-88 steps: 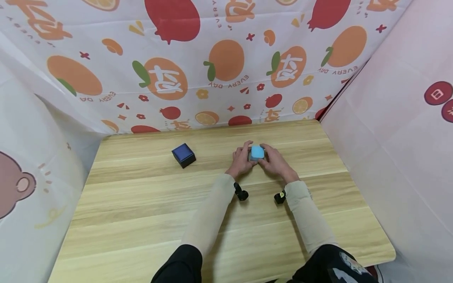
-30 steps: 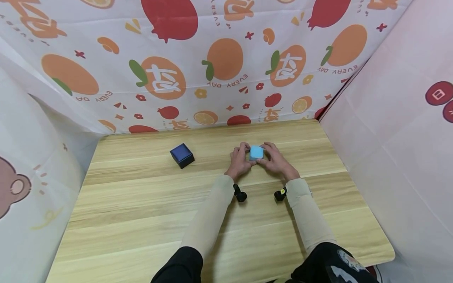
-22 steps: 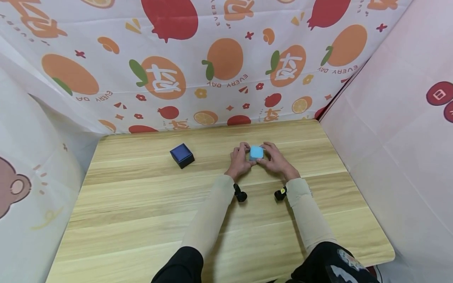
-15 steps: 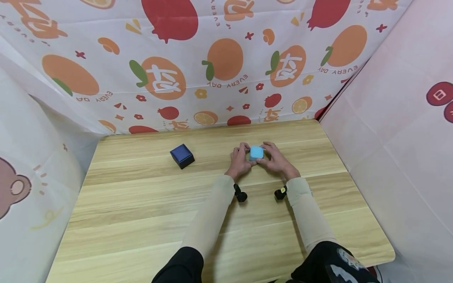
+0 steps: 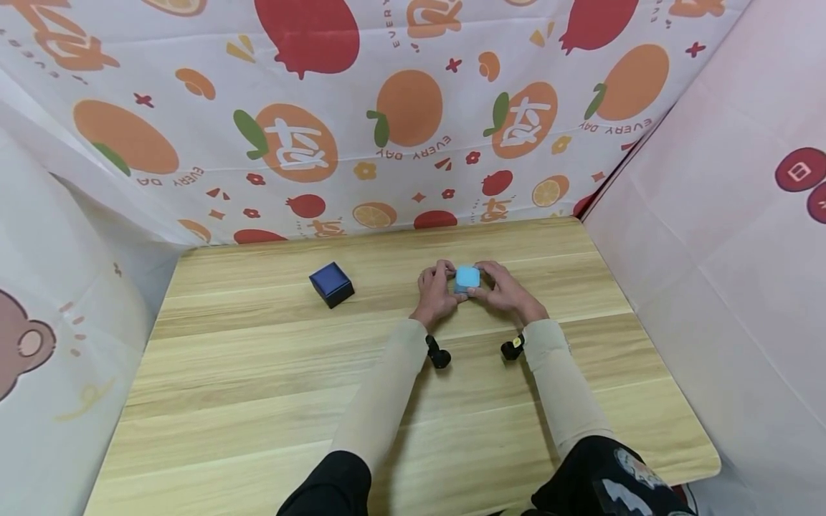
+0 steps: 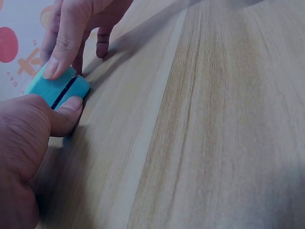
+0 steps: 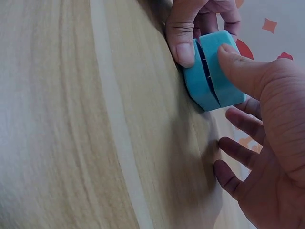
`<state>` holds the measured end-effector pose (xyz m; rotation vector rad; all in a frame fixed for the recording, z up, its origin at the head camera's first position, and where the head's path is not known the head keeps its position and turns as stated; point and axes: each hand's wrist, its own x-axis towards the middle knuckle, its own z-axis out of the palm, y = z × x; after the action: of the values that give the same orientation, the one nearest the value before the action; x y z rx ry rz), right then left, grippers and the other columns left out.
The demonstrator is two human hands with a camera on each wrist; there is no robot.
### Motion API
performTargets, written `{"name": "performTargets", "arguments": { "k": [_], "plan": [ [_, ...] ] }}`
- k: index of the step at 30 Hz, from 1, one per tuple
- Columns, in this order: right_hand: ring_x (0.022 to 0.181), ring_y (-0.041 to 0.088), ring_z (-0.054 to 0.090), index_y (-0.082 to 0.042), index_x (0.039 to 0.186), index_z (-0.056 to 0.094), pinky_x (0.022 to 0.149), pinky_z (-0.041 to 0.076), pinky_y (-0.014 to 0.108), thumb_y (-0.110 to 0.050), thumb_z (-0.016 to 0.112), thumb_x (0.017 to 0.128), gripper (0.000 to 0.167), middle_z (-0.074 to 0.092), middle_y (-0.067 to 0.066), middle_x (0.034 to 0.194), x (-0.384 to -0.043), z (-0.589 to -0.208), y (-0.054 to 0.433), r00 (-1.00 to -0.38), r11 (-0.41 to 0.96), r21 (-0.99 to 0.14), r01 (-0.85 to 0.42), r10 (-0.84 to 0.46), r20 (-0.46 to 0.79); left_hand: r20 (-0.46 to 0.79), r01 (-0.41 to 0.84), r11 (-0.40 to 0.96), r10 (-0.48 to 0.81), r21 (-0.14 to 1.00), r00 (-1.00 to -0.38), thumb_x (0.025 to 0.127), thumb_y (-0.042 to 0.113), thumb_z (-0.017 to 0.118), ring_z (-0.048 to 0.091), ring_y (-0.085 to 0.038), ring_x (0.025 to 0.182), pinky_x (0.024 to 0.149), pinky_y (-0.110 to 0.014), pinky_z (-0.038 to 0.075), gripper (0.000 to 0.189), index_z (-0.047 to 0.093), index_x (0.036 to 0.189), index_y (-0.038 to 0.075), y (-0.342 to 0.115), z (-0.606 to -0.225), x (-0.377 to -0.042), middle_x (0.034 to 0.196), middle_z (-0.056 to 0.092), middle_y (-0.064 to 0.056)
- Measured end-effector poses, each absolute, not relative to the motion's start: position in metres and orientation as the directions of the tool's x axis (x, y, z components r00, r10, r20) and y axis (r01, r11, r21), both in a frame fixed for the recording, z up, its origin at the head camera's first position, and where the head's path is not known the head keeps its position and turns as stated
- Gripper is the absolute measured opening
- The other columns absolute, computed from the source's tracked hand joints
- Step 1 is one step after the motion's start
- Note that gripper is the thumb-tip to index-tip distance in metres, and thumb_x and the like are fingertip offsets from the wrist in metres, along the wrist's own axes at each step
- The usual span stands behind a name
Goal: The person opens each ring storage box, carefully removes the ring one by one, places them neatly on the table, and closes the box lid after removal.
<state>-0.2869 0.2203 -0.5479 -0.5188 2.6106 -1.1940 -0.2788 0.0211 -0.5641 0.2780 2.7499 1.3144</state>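
Observation:
Between both hands sits a small turquoise box (image 5: 467, 277) with rounded corners, at the back middle of the table. A dark slit divides its two halves, lid and base, wider toward one end in the right wrist view. My left hand (image 5: 435, 292) grips the lower half, its thumb (image 7: 185, 55) pressed on that side. My right hand (image 5: 506, 292) pinches the upper half, the thumb (image 7: 229, 53) against its side; its other fingers (image 7: 236, 151) spread away from the box. The far side of the box is hidden in the wrist views.
A dark blue box (image 5: 332, 284) with black sides stands to the left on the wooden table (image 5: 258, 387). Behind the table hangs a fruit-printed cloth (image 5: 413, 158). A pale cloth wall (image 5: 710, 236) borders the right side. Small black cameras (image 5: 439, 356) sit at both wrists.
Both hands stay around the turquoise box, which keeps its place on the table. My right hand has shifted only slightly in the last half second. The dark blue box has not moved.

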Motion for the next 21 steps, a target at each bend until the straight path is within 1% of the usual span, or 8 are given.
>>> {"name": "performTargets", "arguments": {
  "k": [4,7,9,13,18,21],
  "plan": [
    [0.134,0.036,0.049,-0.004,0.143,0.05,0.114,0.04,0.056,-0.025,0.07,0.097,0.054,0.054,0.019,0.144,-0.2891,-0.5485,0.2203,-0.904,0.602,-0.76,-0.244,-0.425,-0.047,-0.002,0.134,0.617,0.214,0.775,-0.977,0.085,0.02,0.083,0.033,-0.029,0.146,0.126,-0.047,0.01,0.066,0.038,0.134,0.019,0.0199,-0.5641,-0.2794,0.145,0.062,-0.007],
    [0.128,0.035,0.053,-0.004,0.141,0.052,0.112,0.041,0.054,-0.023,0.07,0.096,0.052,0.058,0.018,0.138,-0.289,-0.5468,0.2198,-0.901,0.586,-0.775,-0.236,-0.43,-0.051,0.003,0.153,0.619,0.237,0.771,-0.972,0.086,0.019,0.082,0.029,-0.027,0.152,0.128,-0.049,0.006,0.074,0.035,0.145,0.019,0.0194,-0.5637,-0.2799,0.146,0.061,-0.006],
    [0.125,0.033,0.054,-0.004,0.14,0.053,0.112,0.042,0.054,-0.022,0.071,0.096,0.051,0.06,0.018,0.135,-0.2885,-0.5459,0.2195,-0.902,0.583,-0.779,-0.231,-0.428,-0.053,0.007,0.164,0.62,0.247,0.767,-0.969,0.087,0.018,0.081,0.028,-0.025,0.154,0.128,-0.05,0.004,0.078,0.033,0.149,0.019,0.0192,-0.564,-0.2804,0.146,0.061,-0.006],
    [0.121,0.032,0.055,-0.004,0.138,0.054,0.11,0.042,0.052,-0.022,0.07,0.096,0.048,0.061,0.017,0.132,-0.2888,-0.5457,0.2192,-0.901,0.59,-0.768,-0.249,-0.432,-0.04,0.012,0.173,0.628,0.251,0.759,-0.968,0.086,0.018,0.082,0.028,-0.024,0.154,0.128,-0.053,0.004,0.081,0.033,0.151,0.02,0.0195,-0.566,-0.2823,0.145,0.062,-0.005],
    [0.12,0.031,0.056,-0.004,0.136,0.055,0.11,0.042,0.052,-0.021,0.07,0.096,0.046,0.062,0.017,0.13,-0.2906,-0.5465,0.2193,-0.901,0.592,-0.765,-0.251,-0.433,-0.039,0.03,0.185,0.63,0.249,0.754,-0.968,0.085,0.017,0.083,0.032,-0.026,0.152,0.127,-0.055,0.005,0.08,0.036,0.15,0.019,0.0202,-0.5685,-0.2845,0.143,0.063,-0.005],
    [0.121,0.032,0.056,-0.003,0.135,0.056,0.111,0.042,0.052,-0.019,0.071,0.096,0.045,0.063,0.018,0.13,-0.2917,-0.5468,0.2196,-0.899,0.581,-0.774,-0.253,-0.438,-0.034,0.03,0.184,0.629,0.248,0.755,-0.968,0.085,0.017,0.083,0.032,-0.026,0.152,0.127,-0.054,0.005,0.08,0.036,0.15,0.019,0.02,-0.5673,-0.2836,0.143,0.063,-0.005]
  ]
}}
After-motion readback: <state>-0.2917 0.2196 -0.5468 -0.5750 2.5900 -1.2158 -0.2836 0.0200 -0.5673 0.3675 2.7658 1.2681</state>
